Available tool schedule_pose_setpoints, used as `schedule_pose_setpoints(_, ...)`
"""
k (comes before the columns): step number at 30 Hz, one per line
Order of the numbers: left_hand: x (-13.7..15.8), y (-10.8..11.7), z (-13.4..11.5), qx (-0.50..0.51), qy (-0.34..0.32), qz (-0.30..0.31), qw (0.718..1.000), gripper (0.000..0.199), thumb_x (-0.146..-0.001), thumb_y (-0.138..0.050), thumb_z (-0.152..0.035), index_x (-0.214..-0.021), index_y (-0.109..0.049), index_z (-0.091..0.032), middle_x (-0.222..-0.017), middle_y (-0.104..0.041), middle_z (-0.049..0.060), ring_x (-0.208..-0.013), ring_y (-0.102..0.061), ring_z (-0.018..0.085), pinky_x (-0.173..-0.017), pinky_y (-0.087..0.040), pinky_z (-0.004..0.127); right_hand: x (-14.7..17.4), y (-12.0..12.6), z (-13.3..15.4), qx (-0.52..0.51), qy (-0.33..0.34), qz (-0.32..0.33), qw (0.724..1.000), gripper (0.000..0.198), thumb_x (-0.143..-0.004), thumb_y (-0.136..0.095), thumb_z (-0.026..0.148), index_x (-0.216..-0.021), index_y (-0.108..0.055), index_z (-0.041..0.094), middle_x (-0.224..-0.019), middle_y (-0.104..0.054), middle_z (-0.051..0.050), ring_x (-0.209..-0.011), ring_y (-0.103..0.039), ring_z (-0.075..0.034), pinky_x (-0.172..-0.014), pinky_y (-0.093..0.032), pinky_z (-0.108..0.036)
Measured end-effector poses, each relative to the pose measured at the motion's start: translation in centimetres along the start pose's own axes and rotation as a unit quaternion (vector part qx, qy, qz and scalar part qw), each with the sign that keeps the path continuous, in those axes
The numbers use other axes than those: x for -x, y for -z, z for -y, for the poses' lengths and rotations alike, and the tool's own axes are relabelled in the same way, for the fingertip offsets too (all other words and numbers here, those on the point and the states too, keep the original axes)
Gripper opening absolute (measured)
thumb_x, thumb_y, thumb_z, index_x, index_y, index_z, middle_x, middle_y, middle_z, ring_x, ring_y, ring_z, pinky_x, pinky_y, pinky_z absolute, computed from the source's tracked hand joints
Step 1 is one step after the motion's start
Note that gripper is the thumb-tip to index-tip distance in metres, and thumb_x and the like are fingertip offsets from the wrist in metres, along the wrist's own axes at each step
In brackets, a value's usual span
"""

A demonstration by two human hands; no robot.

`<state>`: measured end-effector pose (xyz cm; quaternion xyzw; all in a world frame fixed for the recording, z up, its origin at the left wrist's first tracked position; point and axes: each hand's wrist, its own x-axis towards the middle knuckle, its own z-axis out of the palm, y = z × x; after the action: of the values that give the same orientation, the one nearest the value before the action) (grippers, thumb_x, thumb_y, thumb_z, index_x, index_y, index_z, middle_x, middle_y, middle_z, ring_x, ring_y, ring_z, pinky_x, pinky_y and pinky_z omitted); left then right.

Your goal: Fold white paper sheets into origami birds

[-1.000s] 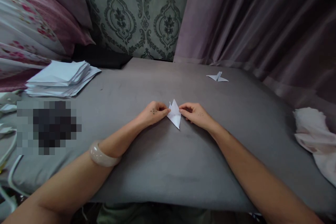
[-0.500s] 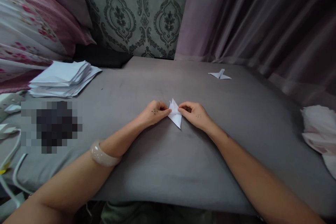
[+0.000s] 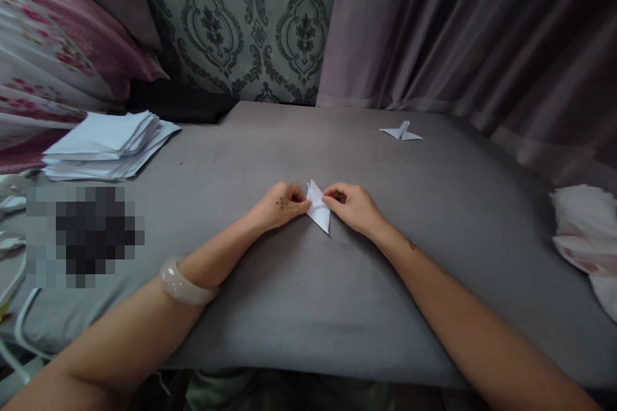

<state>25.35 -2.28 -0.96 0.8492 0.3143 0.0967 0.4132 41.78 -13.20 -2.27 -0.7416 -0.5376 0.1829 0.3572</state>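
Observation:
A small piece of folded white paper (image 3: 319, 209), roughly diamond-shaped with pointed ends, is held between my two hands just above or on the grey-covered table. My left hand (image 3: 284, 205) pinches its left edge between thumb and fingers. On the opposite edge, the thumb and index finger of my right hand (image 3: 354, 207) are closed on the same paper. One sharp tip points up and away; another points down toward me. Behind the fingers, part of the folds is hidden. Farther back on the right lies another folded white paper figure (image 3: 402, 132) with spread wings.
At the left stands a stack of white paper (image 3: 99, 141), with a dark flat item (image 3: 183, 103) behind it. A pixelated patch (image 3: 91, 231) and white cables (image 3: 24, 321) are at the left edge. Pale bunched fabric (image 3: 581, 218) lies at the right. Curtains and patterned wallpaper border the grey table (image 3: 299, 308).
The whole view has shifted slightly. Both hands keep their pinch on the folded paper, which looks a little changed in angle between the fingers.

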Motion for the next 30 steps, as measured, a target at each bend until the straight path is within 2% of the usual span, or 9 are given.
schedule_pose_setpoints(5,0.1,-0.2,-0.2,-0.060,-0.009,-0.020,0.998,0.023,-0.075,-0.058,-0.037,-0.068,-0.060,-0.016,-0.062,-0.055,-0.001,-0.058,-0.047,0.012,-0.054,-0.033,0.025,0.4,0.0,0.6,0.023,0.004,-0.010,1.000,0.014,-0.082,-0.060,0.027,-0.090,-0.070,0.022,-0.086,-0.073,-0.001,-0.070,-0.062,-0.014,-0.068,-0.045,-0.027)
schedule_pose_setpoints(8,0.1,-0.5,0.1,-0.096,-0.045,-0.042,0.993,0.018,-0.077,-0.059,-0.033,-0.069,-0.058,-0.017,-0.067,-0.057,0.000,-0.061,-0.048,0.013,-0.057,-0.036,0.026,0.6,0.0,0.9,0.044,0.016,-0.010,0.999,0.014,-0.084,-0.058,0.025,-0.091,-0.069,0.022,-0.088,-0.072,-0.003,-0.073,-0.062,-0.014,-0.069,-0.045,-0.027)
schedule_pose_setpoints(13,0.4,-1.0,0.6,-0.143,-0.187,-0.079,0.969,0.006,-0.085,-0.052,-0.022,-0.086,-0.056,-0.017,-0.085,-0.058,0.004,-0.077,-0.052,0.016,-0.072,-0.043,0.028,0.9,-0.2,0.8,0.083,0.055,-0.031,0.995,0.012,-0.084,-0.060,0.021,-0.095,-0.064,0.018,-0.096,-0.066,-0.006,-0.083,-0.061,-0.016,-0.076,-0.045,-0.028)
schedule_pose_setpoints(16,0.6,-1.1,0.5,-0.184,-0.270,-0.045,0.944,0.020,-0.091,-0.040,-0.016,-0.092,-0.060,-0.016,-0.096,-0.060,0.008,-0.089,-0.054,0.018,-0.082,-0.045,0.032,1.0,-0.4,0.7,0.080,0.095,-0.037,0.992,0.014,-0.085,-0.057,0.016,-0.099,-0.061,0.019,-0.101,-0.064,-0.006,-0.086,-0.060,-0.016,-0.077,-0.046,-0.029)
schedule_pose_setpoints(18,0.8,-1.0,0.2,-0.211,-0.294,-0.014,0.932,0.027,-0.093,-0.035,-0.013,-0.098,-0.062,-0.015,-0.102,-0.061,0.009,-0.093,-0.055,0.020,-0.086,-0.045,0.033,1.2,-0.5,0.7,0.081,0.148,-0.026,0.985,0.019,-0.088,-0.050,0.011,-0.100,-0.061,0.021,-0.100,-0.065,-0.006,-0.093,-0.059,-0.017,-0.082,-0.045,-0.029)
schedule_pose_setpoints(21,1.3,-0.7,-0.2,-0.256,-0.292,0.017,0.921,0.031,-0.091,-0.036,-0.011,-0.104,-0.064,-0.016,-0.105,-0.061,0.010,-0.097,-0.055,0.021,-0.086,-0.047,0.033,1.7,-0.5,0.9,0.092,0.185,-0.001,0.978,0.028,-0.092,-0.042,0.009,-0.108,-0.060,0.023,-0.099,-0.066,-0.005,-0.098,-0.059,-0.018,-0.086,-0.045,-0.031)
schedule_pose_setpoints(26,2.3,-0.4,-0.9,-0.336,-0.268,0.049,0.902,0.035,-0.088,-0.037,-0.009,-0.108,-0.065,-0.015,-0.102,-0.061,0.010,-0.092,-0.054,0.022,-0.081,-0.049,0.033,2.7,0.3,1.6,0.151,0.146,0.039,0.977,0.047,-0.090,-0.039,0.008,-0.132,-0.047,0.026,-0.101,-0.067,-0.006,-0.091,-0.062,-0.019,-0.078,-0.047,-0.029)
schedule_pose_setpoints(30,2.8,-0.4,-1.4,-0.355,-0.239,0.057,0.902,0.037,-0.089,-0.036,-0.010,-0.112,-0.064,-0.014,-0.102,-0.060,0.011,-0.094,-0.054,0.024,-0.080,-0.049,0.034,3.1,0.7,2.2,0.197,0.147,0.052,0.968,0.047,-0.087,-0.041,0.007,-0.131,-0.048,0.024,-0.097,-0.069,-0.007,-0.087,-0.064,-0.019,-0.075,-0.046,-0.028)
